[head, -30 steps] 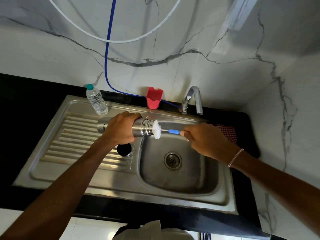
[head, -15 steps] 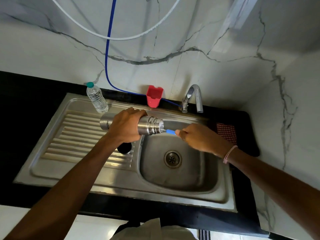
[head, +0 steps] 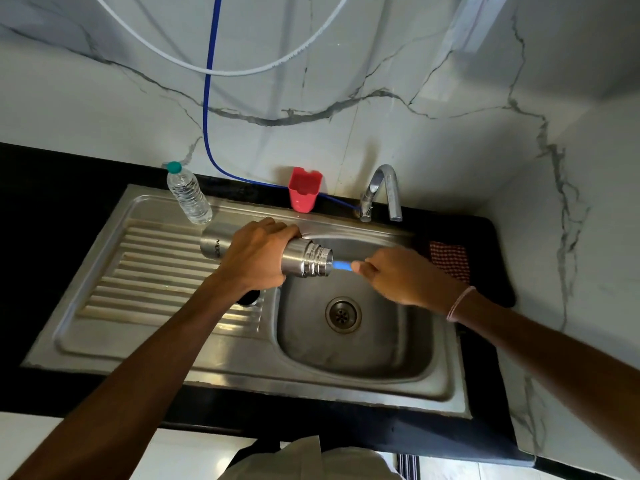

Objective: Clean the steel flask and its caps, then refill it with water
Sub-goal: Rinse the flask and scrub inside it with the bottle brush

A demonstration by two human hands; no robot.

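The left hand wraps around the steel flask and holds it sideways over the sink, mouth to the right. The right hand pinches the blue brush handle; the rest is inside the flask. A hard push could make the flask slip and bang into the sink. The thin handle could bend too.

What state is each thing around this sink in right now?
Flask: uncapped, held sideways over the sink by the left hand.
Brush: head inside the flask, handle pinched by the right hand.
Tap: no water running.
Plastic bottle: upright, capped.
Red cup: upright.
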